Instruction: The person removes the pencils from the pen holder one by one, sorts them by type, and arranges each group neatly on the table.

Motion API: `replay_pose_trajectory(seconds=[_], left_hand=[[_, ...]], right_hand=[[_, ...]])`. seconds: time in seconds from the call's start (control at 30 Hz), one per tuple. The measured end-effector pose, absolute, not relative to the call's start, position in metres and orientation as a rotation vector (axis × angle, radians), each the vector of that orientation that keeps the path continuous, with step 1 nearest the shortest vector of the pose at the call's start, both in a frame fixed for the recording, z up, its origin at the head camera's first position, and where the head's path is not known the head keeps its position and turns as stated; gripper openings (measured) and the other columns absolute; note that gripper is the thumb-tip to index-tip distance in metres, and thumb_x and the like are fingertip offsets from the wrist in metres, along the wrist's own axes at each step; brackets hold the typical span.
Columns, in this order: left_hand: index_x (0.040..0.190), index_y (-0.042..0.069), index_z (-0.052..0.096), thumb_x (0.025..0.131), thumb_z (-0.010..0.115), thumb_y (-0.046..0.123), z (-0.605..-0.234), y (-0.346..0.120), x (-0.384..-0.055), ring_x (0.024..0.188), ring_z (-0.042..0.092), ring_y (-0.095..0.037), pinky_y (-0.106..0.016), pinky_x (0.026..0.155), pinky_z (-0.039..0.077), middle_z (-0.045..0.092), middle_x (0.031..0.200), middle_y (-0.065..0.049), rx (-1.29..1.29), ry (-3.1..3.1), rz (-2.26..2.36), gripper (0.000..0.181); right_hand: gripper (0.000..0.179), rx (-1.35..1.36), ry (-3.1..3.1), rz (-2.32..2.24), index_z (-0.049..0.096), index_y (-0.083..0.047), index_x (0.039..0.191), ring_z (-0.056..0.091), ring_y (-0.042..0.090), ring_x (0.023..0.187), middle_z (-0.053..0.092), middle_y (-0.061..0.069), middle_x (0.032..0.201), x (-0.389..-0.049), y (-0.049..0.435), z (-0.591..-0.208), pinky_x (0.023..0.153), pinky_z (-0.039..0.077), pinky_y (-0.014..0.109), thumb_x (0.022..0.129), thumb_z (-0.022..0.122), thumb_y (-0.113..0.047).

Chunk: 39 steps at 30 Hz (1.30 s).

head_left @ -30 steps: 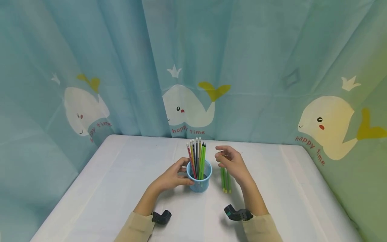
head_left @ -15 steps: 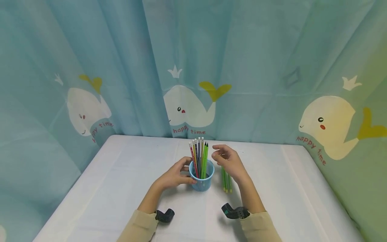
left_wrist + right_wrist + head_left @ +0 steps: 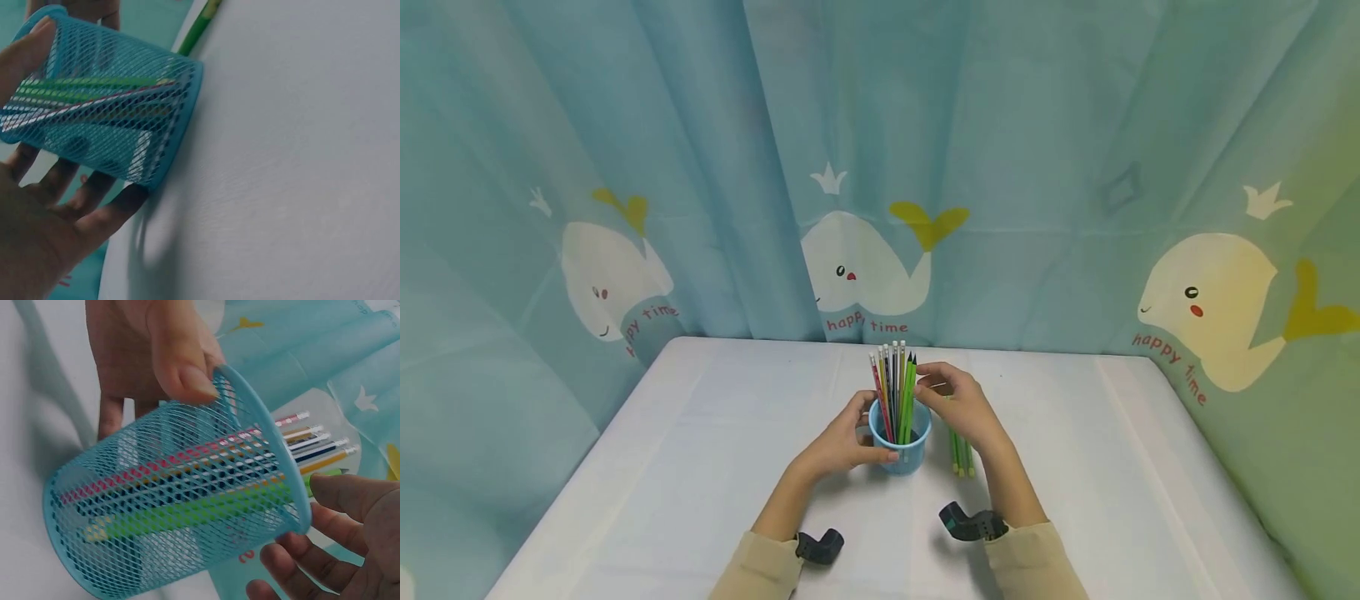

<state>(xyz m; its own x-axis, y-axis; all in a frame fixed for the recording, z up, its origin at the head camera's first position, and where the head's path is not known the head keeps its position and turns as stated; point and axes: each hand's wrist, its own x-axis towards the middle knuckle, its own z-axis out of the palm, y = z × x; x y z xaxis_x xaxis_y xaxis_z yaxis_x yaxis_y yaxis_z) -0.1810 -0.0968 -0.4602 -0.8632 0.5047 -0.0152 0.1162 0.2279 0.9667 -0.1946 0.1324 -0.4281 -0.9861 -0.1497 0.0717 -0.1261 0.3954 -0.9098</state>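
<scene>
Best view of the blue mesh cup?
Right wrist: the blue mesh cup appears large, nearly whole, base to rim. Left wrist shows its side, with the left hand partly covering the rim. Head shows it small, from above.

Cup [image 3: 910, 460]: blue mesh, upright
Patterned pencils [image 3: 891, 396]: inside, white ends up
Green pair [image 3: 907, 400]: inside, points up
Loose pencils [image 3: 960, 457]: green, lying beside

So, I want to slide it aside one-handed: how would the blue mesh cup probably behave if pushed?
The blue mesh cup is probably light for its size, being full of holes. It may tip if pushed high up, as the pencils stick up well above it. If toppled, it would probably roll, being round-sided.
</scene>
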Motion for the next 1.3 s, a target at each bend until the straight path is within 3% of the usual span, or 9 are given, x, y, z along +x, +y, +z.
replay_pose_trajectory(seconds=[0.57,0.9,1.3], left_hand=[[0.142,0.009,0.037,0.075,0.088,0.013,-0.464,-0.094,-0.178,0.13,0.051,-0.036,-0.051,0.104,0.05,0.047,0.144,-0.012,0.574,2.219,1.695,0.084],[0.141,0.01,0.038,0.076,0.088,0.013,-0.464,-0.094,-0.178,0.131,0.051,-0.036,-0.05,0.102,0.051,0.047,0.144,-0.012,0.557,2.197,1.707,0.082],[0.141,0.011,0.039,0.075,0.088,0.015,-0.464,-0.093,-0.18,0.132,0.05,-0.036,-0.051,0.104,0.049,0.047,0.145,-0.012,0.527,2.222,1.691,0.083]], right_hand=[[0.019,-0.23,2.673,-1.685,0.067,-0.013,0.105,0.064,0.025,0.103,0.07,0.004,0.106,-0.189,0.126,-0.429,0.087,0.057,0.045,0.093,0.07,-0.026],[0.016,-0.254,2.659,-1.71,0.067,-0.013,0.106,0.064,0.024,0.101,0.068,0.004,0.106,-0.188,0.131,-0.426,0.087,0.056,0.046,0.094,0.068,-0.023],[0.021,-0.367,2.48,-1.948,0.064,-0.003,0.109,0.068,0.028,0.104,0.063,0.014,0.115,-0.186,0.143,-0.412,0.086,0.06,0.035,0.097,0.066,-0.02]])
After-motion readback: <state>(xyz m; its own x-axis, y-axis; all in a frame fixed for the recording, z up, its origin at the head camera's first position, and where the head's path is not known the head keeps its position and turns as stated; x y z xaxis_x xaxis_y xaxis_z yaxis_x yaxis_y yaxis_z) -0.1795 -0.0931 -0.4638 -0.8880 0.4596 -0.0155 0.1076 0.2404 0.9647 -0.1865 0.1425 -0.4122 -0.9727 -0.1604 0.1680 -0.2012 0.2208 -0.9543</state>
